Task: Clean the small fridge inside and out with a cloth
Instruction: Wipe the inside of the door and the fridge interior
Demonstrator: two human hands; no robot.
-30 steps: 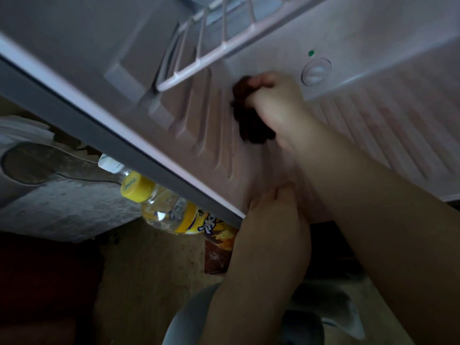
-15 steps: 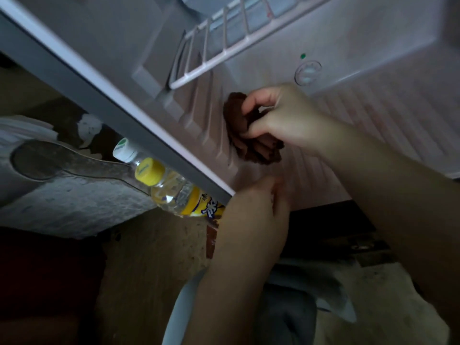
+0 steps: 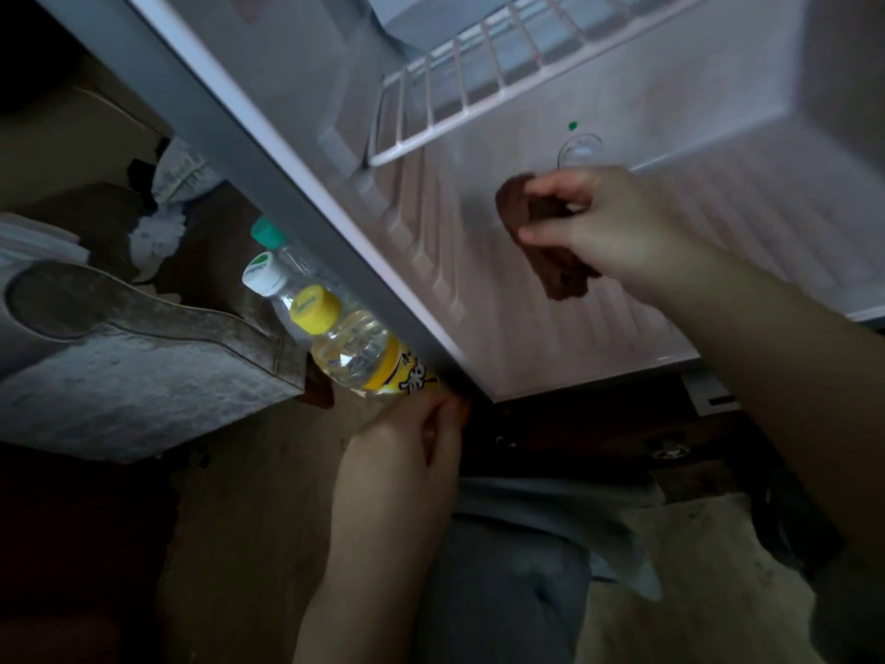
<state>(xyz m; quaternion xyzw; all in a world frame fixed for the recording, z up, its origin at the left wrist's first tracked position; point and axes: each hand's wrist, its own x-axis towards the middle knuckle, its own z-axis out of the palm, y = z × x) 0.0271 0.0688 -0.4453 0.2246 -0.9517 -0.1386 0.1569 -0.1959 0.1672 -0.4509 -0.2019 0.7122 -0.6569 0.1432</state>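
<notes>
Moved: your right hand, pinching the cloth, slid just under the dial.
Left hand: well below the dial, grip unclear.
Job: fridge inside partly wiped.

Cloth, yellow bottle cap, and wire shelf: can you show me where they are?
cloth [image 3: 561, 279]: head view, on the brown lower fold hanging below the fingers.
yellow bottle cap [image 3: 316, 309]: head view, on the middle of the cap's top.
wire shelf [image 3: 431, 135]: head view, on its white front rail.
</notes>
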